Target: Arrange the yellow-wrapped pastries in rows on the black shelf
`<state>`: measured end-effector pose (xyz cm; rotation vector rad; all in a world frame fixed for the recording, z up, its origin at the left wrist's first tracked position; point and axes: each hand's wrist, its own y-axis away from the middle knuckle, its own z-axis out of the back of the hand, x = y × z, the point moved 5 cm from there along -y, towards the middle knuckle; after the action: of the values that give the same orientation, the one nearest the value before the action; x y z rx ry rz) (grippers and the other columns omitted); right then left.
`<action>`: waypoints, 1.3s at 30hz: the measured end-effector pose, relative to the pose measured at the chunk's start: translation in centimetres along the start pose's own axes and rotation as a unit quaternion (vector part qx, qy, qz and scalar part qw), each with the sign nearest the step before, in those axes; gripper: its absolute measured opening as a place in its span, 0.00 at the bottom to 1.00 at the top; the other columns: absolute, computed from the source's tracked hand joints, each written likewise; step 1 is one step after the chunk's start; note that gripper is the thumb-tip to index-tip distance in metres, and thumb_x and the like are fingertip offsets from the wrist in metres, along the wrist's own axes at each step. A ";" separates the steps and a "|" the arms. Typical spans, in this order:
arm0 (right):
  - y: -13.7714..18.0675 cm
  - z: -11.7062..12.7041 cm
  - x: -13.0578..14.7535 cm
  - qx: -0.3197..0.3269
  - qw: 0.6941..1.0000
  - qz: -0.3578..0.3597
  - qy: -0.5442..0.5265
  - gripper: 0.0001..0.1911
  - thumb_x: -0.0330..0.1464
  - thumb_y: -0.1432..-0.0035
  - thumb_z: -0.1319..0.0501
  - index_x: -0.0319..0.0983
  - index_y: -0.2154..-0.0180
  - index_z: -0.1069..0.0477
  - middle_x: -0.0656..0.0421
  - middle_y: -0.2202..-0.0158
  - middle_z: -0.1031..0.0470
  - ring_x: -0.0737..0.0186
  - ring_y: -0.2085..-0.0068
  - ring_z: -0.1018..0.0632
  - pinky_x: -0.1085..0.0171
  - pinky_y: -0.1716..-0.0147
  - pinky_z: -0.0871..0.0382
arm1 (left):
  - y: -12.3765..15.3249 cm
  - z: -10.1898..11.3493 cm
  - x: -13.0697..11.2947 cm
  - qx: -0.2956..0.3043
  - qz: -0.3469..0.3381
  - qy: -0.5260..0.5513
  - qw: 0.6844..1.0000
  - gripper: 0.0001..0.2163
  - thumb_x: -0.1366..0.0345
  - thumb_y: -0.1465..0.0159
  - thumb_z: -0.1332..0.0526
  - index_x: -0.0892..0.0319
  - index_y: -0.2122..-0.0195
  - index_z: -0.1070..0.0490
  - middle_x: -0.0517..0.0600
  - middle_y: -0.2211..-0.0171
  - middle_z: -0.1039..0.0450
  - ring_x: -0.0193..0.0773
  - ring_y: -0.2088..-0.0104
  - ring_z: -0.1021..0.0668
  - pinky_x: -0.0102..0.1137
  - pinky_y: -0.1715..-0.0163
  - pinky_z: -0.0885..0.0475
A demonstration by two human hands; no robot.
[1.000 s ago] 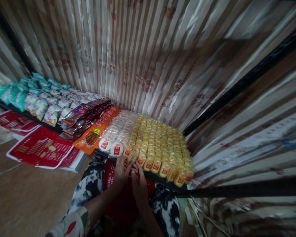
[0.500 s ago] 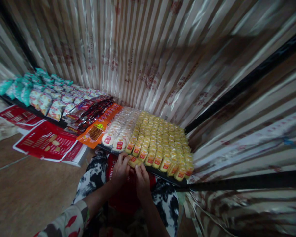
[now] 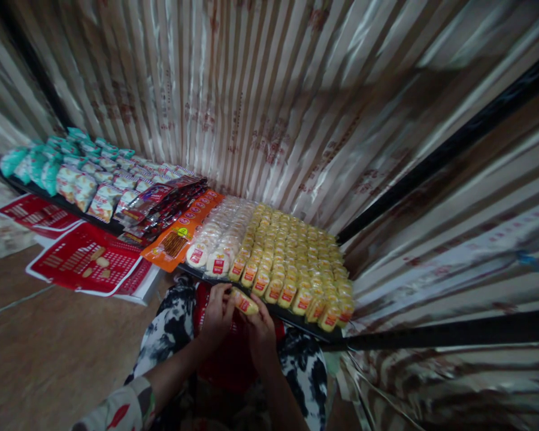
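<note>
Both my hands hold one small yellow snack packet [image 3: 245,303] with a red label, just in front of the low black shelf's edge [image 3: 296,320]. My left hand [image 3: 216,317] pinches its left end. Closed fingers of my right hand [image 3: 261,332] grip its right end. On the shelf behind lie several tight rows of the same yellow packets [image 3: 296,257], and to their left rows of round white packets [image 3: 218,239]. A red box or bag [image 3: 224,359] rests on my lap, under my hands.
Further left on the shelf lie an orange pack [image 3: 175,239], dark red packs [image 3: 161,203], and white and teal bags [image 3: 72,173]. Red printed cartons [image 3: 83,263] lie on the brown floor. Striped shiny sheeting [image 3: 273,102] walls the back and right.
The yellow packet has come off the front row of the shelf towards me; both hands drew back a little with it. The camera shifted slightly.
</note>
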<state>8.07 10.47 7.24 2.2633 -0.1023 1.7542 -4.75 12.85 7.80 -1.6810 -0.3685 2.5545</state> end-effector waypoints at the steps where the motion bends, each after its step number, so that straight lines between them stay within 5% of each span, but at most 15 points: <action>1: 0.0 0.3 -0.1 -0.006 1.000 0.002 0.014 0.27 0.39 0.51 0.42 0.37 0.48 0.34 0.54 0.59 0.24 0.55 0.57 0.24 0.57 0.57 0.30 | -0.1 -0.1 0.2 0.003 0.016 0.015 1.000 0.14 0.66 0.39 0.50 0.61 0.53 0.36 0.56 0.56 0.34 0.39 0.56 0.28 0.37 0.54 0.31; 5: 0.0 1.0 -0.3 -0.014 0.999 0.001 0.047 0.24 0.40 0.51 0.41 0.37 0.53 0.30 0.54 0.57 0.25 0.55 0.55 0.25 0.58 0.55 0.31 | -1.0 -0.6 0.3 0.031 0.042 0.046 0.998 0.12 0.65 0.41 0.48 0.61 0.58 0.32 0.54 0.61 0.30 0.39 0.60 0.26 0.37 0.57 0.30; 9: -0.5 1.1 -0.7 0.007 0.991 -0.015 0.130 0.21 0.42 0.51 0.41 0.37 0.57 0.29 0.54 0.57 0.24 0.56 0.56 0.25 0.58 0.55 0.32 | -2.6 -0.6 -0.9 0.058 -0.008 0.047 0.997 0.13 0.68 0.42 0.48 0.62 0.58 0.31 0.55 0.59 0.31 0.40 0.57 0.27 0.36 0.55 0.31; 16: -1.5 1.3 0.6 -0.065 0.932 0.133 0.332 0.19 0.37 0.48 0.45 0.37 0.55 0.30 0.51 0.58 0.28 0.58 0.61 0.25 0.57 0.56 0.32 | -5.3 -1.0 -2.4 0.097 -0.075 0.009 0.992 0.16 0.72 0.42 0.49 0.60 0.53 0.35 0.55 0.55 0.32 0.40 0.52 0.30 0.39 0.50 0.35; 23: -1.5 0.6 1.3 -0.073 0.878 0.235 0.410 0.17 0.35 0.42 0.50 0.38 0.54 0.31 0.49 0.55 0.32 0.55 0.53 0.30 0.54 0.53 0.34 | -6.6 -2.5 -3.0 0.133 -0.140 -0.050 0.980 0.16 0.72 0.39 0.52 0.58 0.51 0.36 0.54 0.54 0.32 0.39 0.51 0.32 0.39 0.49 0.36; 30: -2.1 1.3 0.8 -0.068 0.865 0.254 0.428 0.20 0.35 0.39 0.54 0.36 0.50 0.34 0.48 0.51 0.32 0.56 0.49 0.32 0.52 0.49 0.37 | -6.5 -3.8 -3.3 0.101 -0.222 -0.081 0.966 0.14 0.72 0.37 0.52 0.61 0.52 0.35 0.55 0.54 0.32 0.40 0.50 0.33 0.41 0.47 0.37; 39: -3.2 1.8 0.1 -0.059 0.873 0.242 0.420 0.20 0.35 0.40 0.54 0.37 0.50 0.34 0.49 0.52 0.30 0.56 0.50 0.31 0.51 0.49 0.38 | -5.3 -3.9 -1.7 0.007 -0.165 -0.086 0.983 0.07 0.69 0.37 0.49 0.60 0.59 0.35 0.55 0.52 0.36 0.44 0.45 0.36 0.46 0.46 0.37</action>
<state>10.49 13.04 6.38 1.2656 -0.6101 2.7332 -0.92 18.30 9.09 -1.2707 -0.5822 2.4484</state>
